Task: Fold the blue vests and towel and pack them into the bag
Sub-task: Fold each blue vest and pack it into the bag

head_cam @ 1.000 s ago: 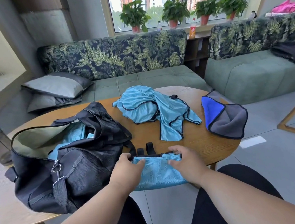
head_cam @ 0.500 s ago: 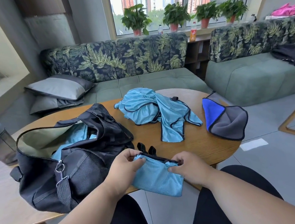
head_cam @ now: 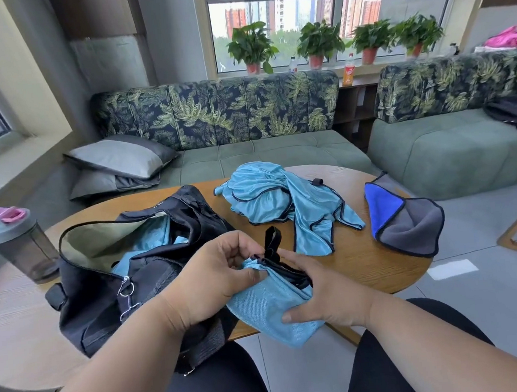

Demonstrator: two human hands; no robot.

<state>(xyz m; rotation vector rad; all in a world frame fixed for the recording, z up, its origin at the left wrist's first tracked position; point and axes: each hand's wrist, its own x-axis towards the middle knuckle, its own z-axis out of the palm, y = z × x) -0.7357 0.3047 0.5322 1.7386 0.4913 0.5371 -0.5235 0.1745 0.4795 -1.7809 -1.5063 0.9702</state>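
Both hands' grips close on the folded vest (head_cam: 270, 313): left hand (head_cam: 217, 277), right hand (head_cam: 325, 293).

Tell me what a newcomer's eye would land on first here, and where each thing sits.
First, the two hands in the foreground: the left hand and right hand grip a folded blue vest at the near edge of the wooden table. To their left gapes the open black bag, blue fabric already inside. Behind lie a crumpled blue vest and, to the right, a blue-and-grey towel.
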